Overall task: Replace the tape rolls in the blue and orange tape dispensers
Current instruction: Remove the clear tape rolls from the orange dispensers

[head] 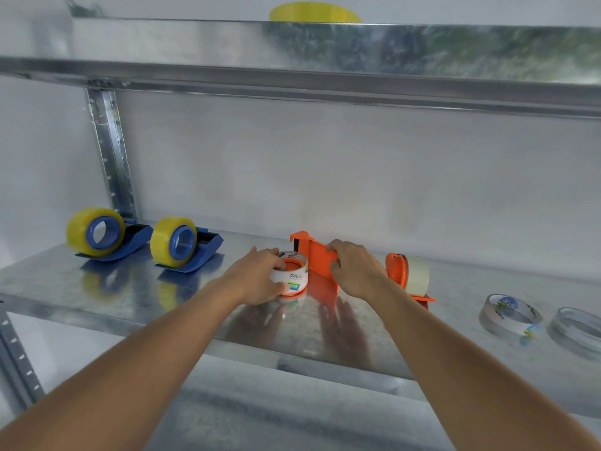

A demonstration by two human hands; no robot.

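Gripping white roll (291, 275) w/ curled left hand (257, 278), on shelf (97, 288) mid-front; right hand (356, 271) clamps orange dispenser (317, 255) beside it. 2nd orange dispenser (408, 276) just right; two blue dispensers (187, 245) far left.

Glossy galvanized metal shelf (97, 288), smooth orange plastic dispenser (320, 255), shiny yellow tape (162, 239).
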